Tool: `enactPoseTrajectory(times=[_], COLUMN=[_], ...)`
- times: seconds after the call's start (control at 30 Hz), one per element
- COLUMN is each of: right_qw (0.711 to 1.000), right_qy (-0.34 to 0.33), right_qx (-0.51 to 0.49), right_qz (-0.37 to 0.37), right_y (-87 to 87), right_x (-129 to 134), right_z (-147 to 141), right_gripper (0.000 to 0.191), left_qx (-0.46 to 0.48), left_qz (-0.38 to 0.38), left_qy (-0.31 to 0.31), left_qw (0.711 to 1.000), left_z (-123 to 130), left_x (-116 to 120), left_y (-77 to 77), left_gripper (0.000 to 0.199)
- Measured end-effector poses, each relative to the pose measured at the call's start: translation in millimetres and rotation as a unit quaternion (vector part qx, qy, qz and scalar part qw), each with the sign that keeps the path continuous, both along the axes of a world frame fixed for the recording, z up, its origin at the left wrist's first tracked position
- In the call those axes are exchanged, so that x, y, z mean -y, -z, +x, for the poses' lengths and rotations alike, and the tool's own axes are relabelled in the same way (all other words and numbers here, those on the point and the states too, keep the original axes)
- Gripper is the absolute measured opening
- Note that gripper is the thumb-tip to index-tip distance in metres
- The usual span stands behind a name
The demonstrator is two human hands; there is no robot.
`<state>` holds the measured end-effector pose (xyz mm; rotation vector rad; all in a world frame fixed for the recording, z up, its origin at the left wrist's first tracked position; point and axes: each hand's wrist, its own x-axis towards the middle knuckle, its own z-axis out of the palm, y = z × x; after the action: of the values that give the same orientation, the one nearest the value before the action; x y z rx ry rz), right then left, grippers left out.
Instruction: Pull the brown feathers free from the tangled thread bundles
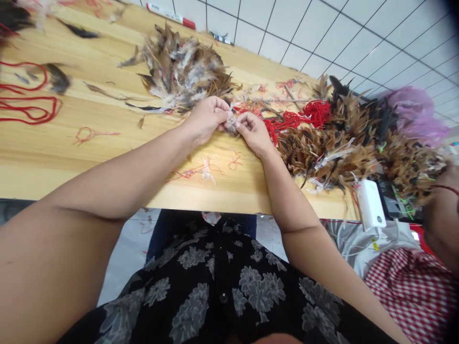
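My left hand [210, 117] and my right hand [254, 133] meet over the wooden table, fingers pinched on a small greyish tuft of feathers [231, 125]. Its details are blurred, and my fingertips cover part of it. Just beyond my left hand lies a big pile of brown and white feathers [190, 67]. Right of my right hand is a tangle of red cord [287, 122]. Bunches of brown feathers [322, 150] spread further right. Nearer my body, loose red threads [193, 169] and clear plastic scraps lie on the wood.
Red cord loops [28, 110] lie at the left. A red-capped marker [170, 16] rests by the tiled wall [287, 28]. At the right are a white power bank [372, 203], a phone [390, 198], a purple plastic bag [416, 114] and another person's arm [442, 220].
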<state>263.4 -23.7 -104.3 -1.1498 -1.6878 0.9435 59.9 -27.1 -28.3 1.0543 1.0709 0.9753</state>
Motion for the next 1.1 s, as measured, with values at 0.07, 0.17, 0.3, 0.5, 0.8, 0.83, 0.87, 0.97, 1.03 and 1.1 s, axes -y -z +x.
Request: enactPoseTrajectory(times=[0.07,0.17,0.3,0.5,0.8,0.83,0.87,0.97,1.03,1.1], right_qw=[1.0,1.0,0.999,0.996,0.976,0.976,0.977,0.982,0.986,0.99], right_qy=[-0.006,-0.002,0.018,0.039,0.081,0.083,0.083,0.081,0.081,0.082], right_qx=[-0.008,0.006,0.026,0.068,0.2,0.201,0.197,0.169,0.143,0.111], right_qz=[-0.002,-0.003,-0.007,-0.04,0.016,0.017,0.018,0.021,0.017,0.005], right_y=[0.4,-1.5,-10.6,-28.0,-35.0,-34.7,-34.1,-31.0,-29.0,-27.8], right_x=[0.5,2.7,8.1,16.8,28.2,28.3,28.1,25.8,23.8,22.0], right_z=[-0.3,-0.7,-3.7,-8.6,-16.2,-16.5,-16.5,-14.6,-12.7,-10.7], right_gripper=[0.059,0.058,0.053,0.041,0.015,0.015,0.014,0.013,0.013,0.018], left_qx=[-0.005,-0.018,-0.041,-0.066,-0.188,-0.195,-0.196,-0.177,-0.157,-0.144], left_qz=[0.005,0.035,0.079,0.108,0.217,0.227,0.232,0.225,0.217,0.213], left_qy=[-0.001,0.018,0.079,0.132,0.124,0.123,0.123,0.129,0.132,0.136], left_qw=[1.0,0.999,0.993,0.983,0.95,0.946,0.945,0.949,0.955,0.957], left_z=[0.4,-3.2,-13.7,-22.7,-15.8,-15.7,-15.9,-17.3,-18.3,-19.0], left_x=[-2.5,-7.3,-11.7,-13.5,-12.0,-11.6,-11.5,-13.6,-15.3,-16.0], left_y=[2.0,6.3,8.4,9.4,17.9,17.6,17.3,17.7,18.8,19.8], left_gripper=[0.044,0.043,0.037,0.029,0.032,0.031,0.03,0.03,0.031,0.031])
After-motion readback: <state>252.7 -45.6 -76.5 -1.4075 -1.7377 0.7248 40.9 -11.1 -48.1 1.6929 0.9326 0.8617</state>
